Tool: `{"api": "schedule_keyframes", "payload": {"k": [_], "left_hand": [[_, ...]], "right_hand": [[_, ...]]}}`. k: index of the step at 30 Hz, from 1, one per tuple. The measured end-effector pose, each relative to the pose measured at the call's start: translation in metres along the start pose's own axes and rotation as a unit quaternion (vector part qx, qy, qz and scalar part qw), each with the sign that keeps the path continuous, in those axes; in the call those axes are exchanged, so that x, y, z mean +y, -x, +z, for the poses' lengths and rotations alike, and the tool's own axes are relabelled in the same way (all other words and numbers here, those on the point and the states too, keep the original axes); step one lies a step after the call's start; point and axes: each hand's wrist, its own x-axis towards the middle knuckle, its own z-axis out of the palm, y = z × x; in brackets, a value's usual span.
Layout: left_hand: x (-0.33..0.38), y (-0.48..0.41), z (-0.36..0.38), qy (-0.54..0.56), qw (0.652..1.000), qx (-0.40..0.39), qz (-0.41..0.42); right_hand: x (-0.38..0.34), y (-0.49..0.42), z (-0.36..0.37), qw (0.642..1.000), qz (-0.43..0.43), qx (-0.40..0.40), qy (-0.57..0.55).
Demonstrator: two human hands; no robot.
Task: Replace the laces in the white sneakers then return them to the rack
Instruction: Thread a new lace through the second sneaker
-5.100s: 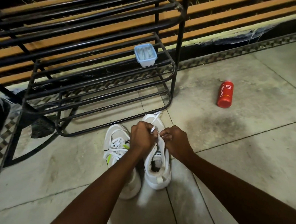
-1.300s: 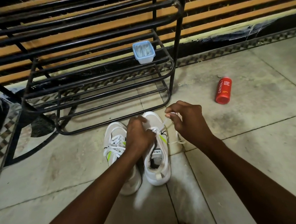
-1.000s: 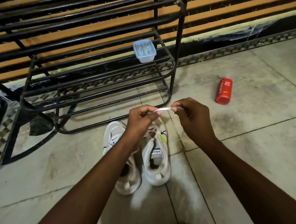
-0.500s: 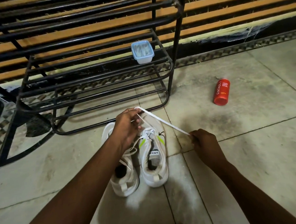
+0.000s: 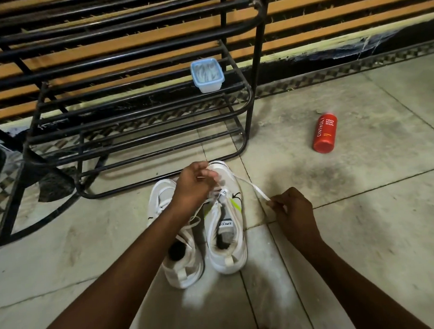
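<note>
Flat white lace (image 5: 254,190), woven tape, stretched taut off the forefoot of the right sneaker (image 5: 226,235). Both sneakers are on the floor (image 5: 367,231) just in front of the rack (image 5: 138,143), toes toward it and heels toward the person. White smooth uppers, padded collars, heel pull tabs; the right one has neon yellow-green stripes and a thin black mark. The left sneaker (image 5: 177,266) touches it side by side, laces loose, its front mostly hidden by the forearm.

Left hand (image 5: 194,186) is over the right sneaker's toe, fingers curled, pinching the lace near the eyelets; the exact grip is blurred. Right hand (image 5: 293,210) is low, to the right of the shoe, thumb and fingers pinching the lace's far end.

Rack: black metal tubing, rounded corners, open-bar tiers, cut off at the top and left. A small rounded-rectangle plastic tub (image 5: 207,74) with a pale blue rim sits on a tier's right end, contents unclear. A red cylindrical bottle (image 5: 325,133) with white lettering lies on its side, well apart to the right. The floor is pale stone tile, stained dark in patches.
</note>
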Motion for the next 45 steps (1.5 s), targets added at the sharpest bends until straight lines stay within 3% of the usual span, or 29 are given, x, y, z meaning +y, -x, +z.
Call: {"api": "schedule_keyframes", "payload": {"k": [4, 8, 11, 17, 26, 38, 45], "left_hand": [[-0.006, 0.028, -0.002, -0.267, 0.961, 0.007, 0.070], [-0.013, 0.047, -0.004, -0.376, 0.923, -0.066, 0.052], [-0.020, 0.046, -0.005, -0.427, 0.900, -0.030, 0.080], [-0.016, 0.045, -0.013, -0.376, 0.926, -0.008, 0.014], [-0.013, 0.039, -0.020, -0.301, 0.953, 0.005, -0.048], [-0.022, 0.035, -0.022, -0.230, 0.971, 0.010, -0.067], [-0.020, 0.037, -0.021, -0.232, 0.971, -0.006, -0.059]], "right_hand": [[-0.019, -0.009, 0.007, 0.996, 0.067, 0.000, -0.064], [-0.037, -0.016, 0.009, 0.974, 0.080, 0.001, -0.211], [-0.048, -0.020, 0.013, 0.955, 0.081, -0.015, -0.286], [-0.062, -0.029, 0.019, 0.911, 0.077, -0.072, -0.398], [-0.072, -0.040, 0.031, 0.976, -0.022, -0.117, -0.181], [-0.081, -0.045, 0.042, 0.988, -0.048, -0.093, -0.111], [-0.084, -0.049, 0.046, 0.987, -0.049, -0.121, -0.092]]}}
